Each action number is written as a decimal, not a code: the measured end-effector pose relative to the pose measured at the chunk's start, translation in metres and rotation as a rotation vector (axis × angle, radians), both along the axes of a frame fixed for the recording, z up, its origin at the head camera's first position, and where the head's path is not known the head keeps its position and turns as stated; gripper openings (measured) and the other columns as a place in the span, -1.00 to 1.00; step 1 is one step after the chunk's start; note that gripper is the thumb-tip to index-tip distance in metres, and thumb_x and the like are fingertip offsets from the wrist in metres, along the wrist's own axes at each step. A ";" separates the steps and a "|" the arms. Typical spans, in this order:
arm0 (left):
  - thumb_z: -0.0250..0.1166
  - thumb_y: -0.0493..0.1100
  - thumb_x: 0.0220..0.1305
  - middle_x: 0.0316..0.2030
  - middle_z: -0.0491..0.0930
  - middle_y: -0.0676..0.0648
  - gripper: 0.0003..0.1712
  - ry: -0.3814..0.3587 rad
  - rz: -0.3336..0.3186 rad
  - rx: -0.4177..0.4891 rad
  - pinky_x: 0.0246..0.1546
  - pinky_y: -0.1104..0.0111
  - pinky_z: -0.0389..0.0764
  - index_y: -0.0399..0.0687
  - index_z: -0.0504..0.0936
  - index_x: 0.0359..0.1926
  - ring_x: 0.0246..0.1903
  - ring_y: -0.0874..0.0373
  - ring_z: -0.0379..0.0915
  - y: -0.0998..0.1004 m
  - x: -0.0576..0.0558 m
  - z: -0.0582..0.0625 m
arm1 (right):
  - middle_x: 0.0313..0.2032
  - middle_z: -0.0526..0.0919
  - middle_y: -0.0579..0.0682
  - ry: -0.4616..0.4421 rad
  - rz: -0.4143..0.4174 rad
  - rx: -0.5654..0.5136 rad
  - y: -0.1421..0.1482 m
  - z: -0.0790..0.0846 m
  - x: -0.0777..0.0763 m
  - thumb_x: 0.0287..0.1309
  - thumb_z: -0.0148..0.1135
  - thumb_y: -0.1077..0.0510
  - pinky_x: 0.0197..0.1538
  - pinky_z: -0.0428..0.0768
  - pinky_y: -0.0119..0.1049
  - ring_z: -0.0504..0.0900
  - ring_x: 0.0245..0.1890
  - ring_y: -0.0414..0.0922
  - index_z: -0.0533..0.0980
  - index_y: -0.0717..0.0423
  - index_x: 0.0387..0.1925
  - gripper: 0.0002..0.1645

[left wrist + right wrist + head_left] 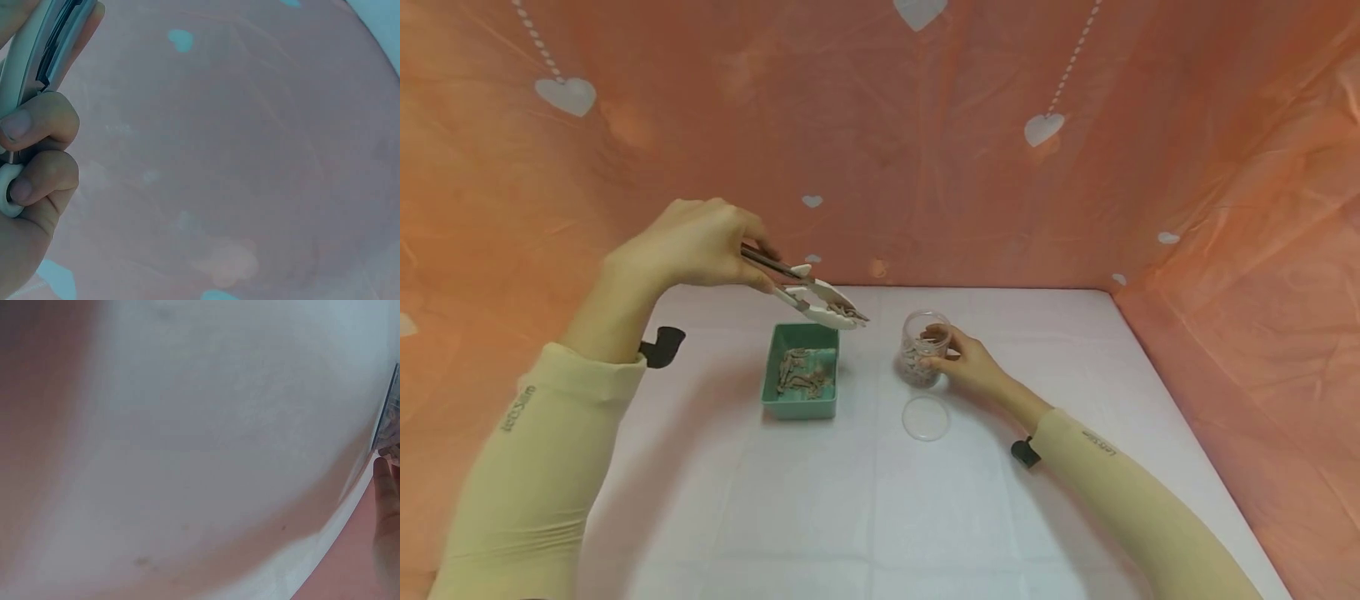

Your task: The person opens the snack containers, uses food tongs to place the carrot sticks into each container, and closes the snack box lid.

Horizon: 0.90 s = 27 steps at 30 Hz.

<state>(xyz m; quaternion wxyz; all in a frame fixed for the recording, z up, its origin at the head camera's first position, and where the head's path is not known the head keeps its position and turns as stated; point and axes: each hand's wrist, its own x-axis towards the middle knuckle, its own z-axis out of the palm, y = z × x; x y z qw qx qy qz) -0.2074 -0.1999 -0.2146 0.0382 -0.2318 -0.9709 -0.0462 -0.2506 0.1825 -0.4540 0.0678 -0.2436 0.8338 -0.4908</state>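
My left hand (707, 242) grips metal-and-white tongs (829, 315), held in the air above the green bin's far right side. A few thin brownish pieces (844, 310) sit between the tong tips. In the left wrist view, curled fingers (47, 119) wrap the handle of the tongs (28, 69). Brownish twisted strips (805, 383) lie in the green bin (799, 410). My right hand (973, 362) holds a clear open jar (916, 367) by its side, fingers around its far wall. Similar pieces partly fill the jar. Only its edge (387, 419) shows in the right wrist view.
A clear round lid (926, 418) lies flat on the white table (820, 500), just in front of the jar. Orange cloth (880, 150) with white hearts hangs behind the table and along both sides.
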 end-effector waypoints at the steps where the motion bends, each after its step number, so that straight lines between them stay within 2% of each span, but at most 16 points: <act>1: 0.65 0.20 -0.02 -0.26 0.75 0.23 -0.65 0.005 -0.008 0.006 -0.26 0.03 0.48 0.35 0.83 -0.18 -0.26 0.17 0.61 0.004 -0.001 0.001 | 0.32 0.51 0.31 -0.001 0.000 0.002 0.000 0.000 0.000 0.34 0.39 0.22 0.38 0.43 0.16 0.44 0.39 0.25 0.41 0.31 0.33 -0.39; 7: 0.62 0.12 0.02 -0.27 0.74 0.25 -0.71 0.018 -0.057 0.046 -0.24 0.08 0.47 0.35 0.84 -0.19 -0.29 0.21 0.58 0.027 -0.008 0.004 | 0.32 0.51 0.30 -0.012 -0.001 -0.008 -0.001 -0.003 -0.003 0.32 0.41 0.21 0.37 0.44 0.15 0.46 0.37 0.25 0.41 0.29 0.34 -0.36; 12: 0.65 0.15 0.01 -0.26 0.74 0.20 -0.67 0.015 -0.093 0.063 -0.25 0.07 0.49 0.31 0.84 -0.17 -0.30 0.19 0.59 0.044 -0.018 0.002 | 0.32 0.53 0.28 -0.017 0.008 -0.001 -0.004 -0.005 -0.003 0.31 0.42 0.21 0.36 0.45 0.14 0.47 0.37 0.23 0.40 0.27 0.36 -0.34; 19: 0.66 0.17 -0.02 -0.21 0.74 0.21 -0.63 0.003 -0.120 0.109 -0.22 0.09 0.48 0.30 0.84 -0.15 -0.27 0.18 0.59 0.063 -0.031 -0.009 | 0.33 0.52 0.24 -0.030 0.013 0.015 -0.007 -0.004 0.000 0.32 0.42 0.16 0.36 0.45 0.12 0.47 0.38 0.19 0.38 0.24 0.38 -0.31; 27: 0.66 0.21 -0.04 -0.24 0.76 0.23 -0.60 -0.043 -0.088 0.150 -0.05 0.02 0.49 0.36 0.84 -0.13 -0.21 0.20 0.58 0.071 -0.035 -0.025 | 0.33 0.53 0.23 -0.029 0.015 0.016 -0.011 -0.006 0.000 0.32 0.43 0.13 0.34 0.48 0.08 0.48 0.37 0.18 0.32 0.25 0.46 -0.21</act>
